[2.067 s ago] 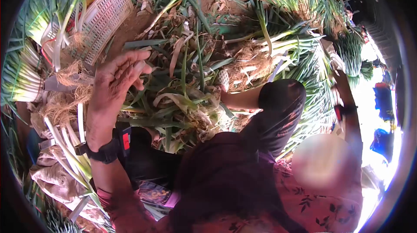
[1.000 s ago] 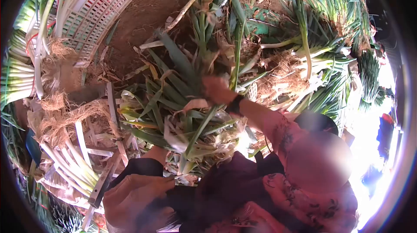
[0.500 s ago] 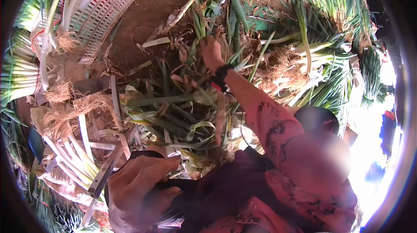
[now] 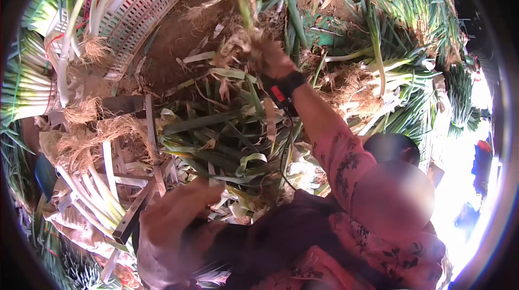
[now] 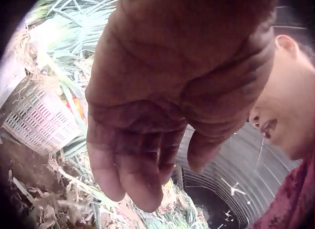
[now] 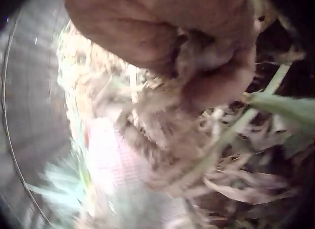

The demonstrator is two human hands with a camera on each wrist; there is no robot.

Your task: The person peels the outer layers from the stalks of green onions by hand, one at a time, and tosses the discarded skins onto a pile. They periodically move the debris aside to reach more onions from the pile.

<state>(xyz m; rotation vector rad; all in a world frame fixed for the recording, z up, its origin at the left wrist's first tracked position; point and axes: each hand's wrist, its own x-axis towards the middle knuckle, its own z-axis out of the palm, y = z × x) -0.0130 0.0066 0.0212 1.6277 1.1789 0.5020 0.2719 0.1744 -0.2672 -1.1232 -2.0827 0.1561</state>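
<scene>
My right hand (image 4: pixel 277 61) reaches forward over the waste pile and grips a bundle of withered, straw-coloured leaves (image 4: pixel 235 46). In the right wrist view the curled fingers (image 6: pixel 221 86) close round these dry leaves, which are blurred. A pile of cut green onion leaves (image 4: pixel 216 149) lies between that arm and my lap. My left hand (image 4: pixel 178 225) hovers close to my body, blurred in the head view. Seen in the left wrist view, its palm faces the camera with loosely bent fingers (image 5: pixel 140 189) and nothing in them.
A metal frame (image 4: pixel 151 133) stands at the left, beside long white-stemmed onions (image 4: pixel 89 192) with roots. Behind it lean a white plastic basket (image 4: pixel 146 14) and tied onion bundles (image 4: pixel 27 84). More rooted onions (image 4: pixel 400 79) lie at the right. A cord (image 4: pixel 286 155) hangs from my right wrist.
My right hand came from the far right into the pile, then moved forward and now holds dry leaves. My left hand dropped from above the pile to near my lap.
</scene>
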